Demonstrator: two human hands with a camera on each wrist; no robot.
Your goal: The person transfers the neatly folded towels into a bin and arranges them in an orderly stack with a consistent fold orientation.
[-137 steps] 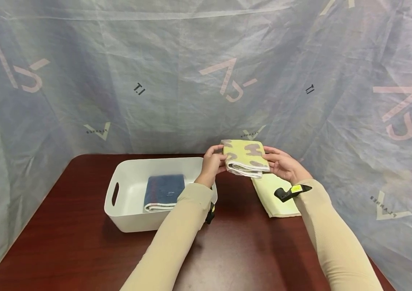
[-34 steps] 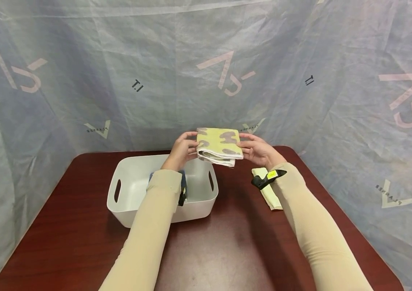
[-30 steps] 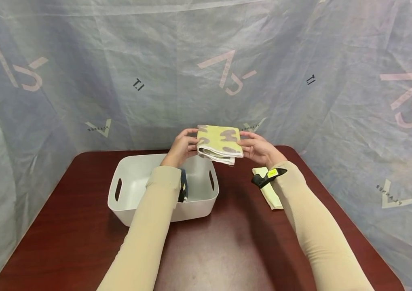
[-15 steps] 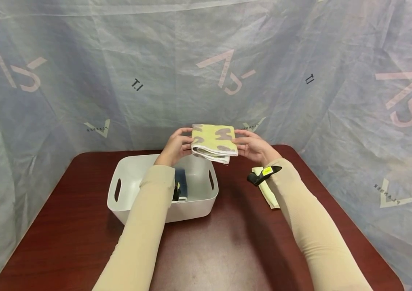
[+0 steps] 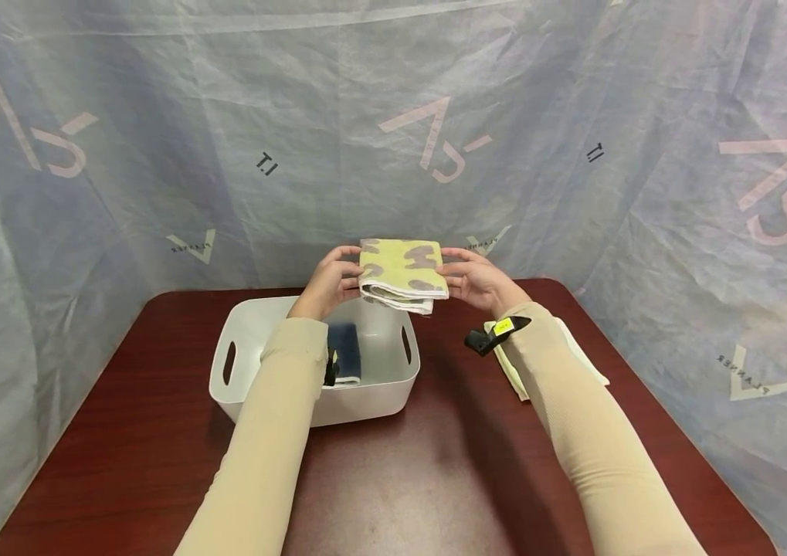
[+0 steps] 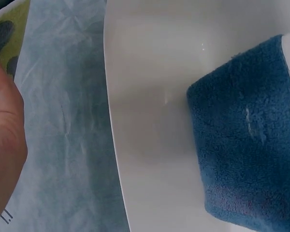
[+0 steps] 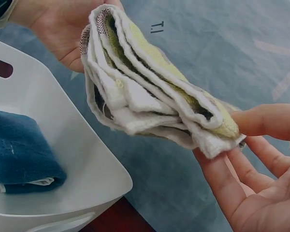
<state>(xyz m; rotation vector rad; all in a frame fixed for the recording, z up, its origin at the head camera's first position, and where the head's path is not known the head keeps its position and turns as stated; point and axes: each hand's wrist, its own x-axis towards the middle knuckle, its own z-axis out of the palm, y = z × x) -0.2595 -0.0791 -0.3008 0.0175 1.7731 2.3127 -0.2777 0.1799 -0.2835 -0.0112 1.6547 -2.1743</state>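
Between both hands hangs a folded yellow towel (image 5: 403,266) with grey patches and white edges, raised over the right part of a white plastic bin (image 5: 382,398). My left hand (image 5: 326,287) pinches its left side; my right hand (image 5: 480,282) pinches the right side, thumb above and fingers beneath. The right wrist view shows the towel's stacked layers (image 7: 135,92) side-on. Inside the bin lies a folded dark blue towel (image 5: 344,351), partly hidden by my left sleeve in the head view and plain in the left wrist view (image 6: 249,140).
A pale yellow cloth (image 5: 511,371) lies on the dark red table (image 5: 407,479) at the right, partly covered by my right forearm. The bin has handle slots at both ends. A grey printed sheet (image 5: 337,154) hangs behind the table.
Both hands have carried the yellow towel left, from above the pale cloth to over the bin's right part. In the last half second it shifted slightly farther left. The grip looks the same.
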